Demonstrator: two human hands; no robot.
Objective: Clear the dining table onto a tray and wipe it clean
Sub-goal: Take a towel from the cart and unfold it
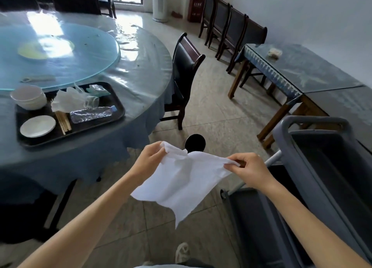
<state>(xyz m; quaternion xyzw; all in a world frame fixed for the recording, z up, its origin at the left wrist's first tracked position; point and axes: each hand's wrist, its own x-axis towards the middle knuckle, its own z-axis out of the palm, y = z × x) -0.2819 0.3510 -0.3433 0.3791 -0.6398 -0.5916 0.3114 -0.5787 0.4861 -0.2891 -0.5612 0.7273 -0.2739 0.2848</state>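
Blue-clothed table (141, 82) left, tray (26, 142) loaded near its edge | tiled floor open between chair (185, 66), cart (322, 167) | cloth (181, 185) midair, corners pinched by left hand (150, 159), right hand (249, 169)

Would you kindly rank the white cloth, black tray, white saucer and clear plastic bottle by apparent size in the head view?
1. Black tray and white cloth: alike; the cloth is nearer.
2. Clear plastic bottle.
3. White saucer, close to the bottle.

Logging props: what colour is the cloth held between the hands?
Plain white cloth, no pattern; shows in the head view.
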